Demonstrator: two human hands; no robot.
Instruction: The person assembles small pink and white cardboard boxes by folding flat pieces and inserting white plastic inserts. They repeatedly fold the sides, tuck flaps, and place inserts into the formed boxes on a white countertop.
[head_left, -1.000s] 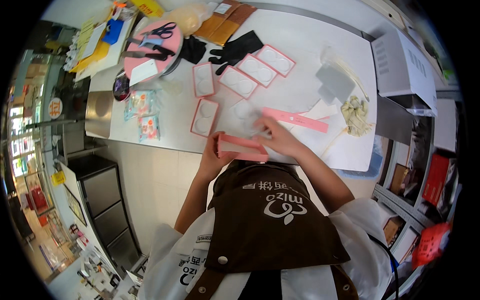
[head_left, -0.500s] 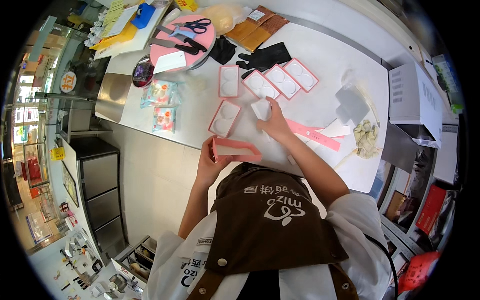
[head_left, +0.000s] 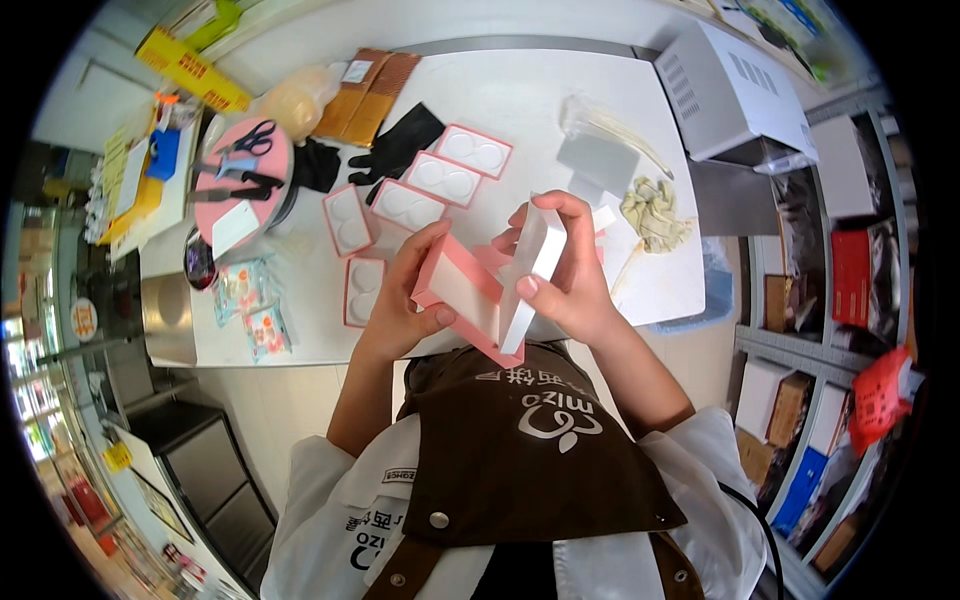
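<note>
My left hand (head_left: 398, 312) grips an open pink box (head_left: 432, 280) by its side, tilted above the table's near edge. My right hand (head_left: 578, 278) has its thumb and fingers round a white tray insert (head_left: 540, 255), held on edge. The insert's lower end meets the box's right end; how far inside it reaches I cannot tell. Beyond my hands lie several pink boxes with white two-well inserts, among them one at the back (head_left: 478, 152) and one near my left hand (head_left: 362, 290). Pink strips (head_left: 490, 258) are partly hidden behind my hands.
On the left, a round pink-topped stand (head_left: 222, 212) bears scissors and knives, with wipe packets (head_left: 245, 288) nearer me. Black gloves (head_left: 402, 145) and a brown padded package (head_left: 368, 98) lie at the back. At right are clear plastic (head_left: 598, 162), a crumpled cloth (head_left: 655, 215) and a white appliance (head_left: 735, 95).
My right hand has brought the white insert from over the table to the pink box. The box is now tilted and nearer the middle of the view. The whole view has turned.
</note>
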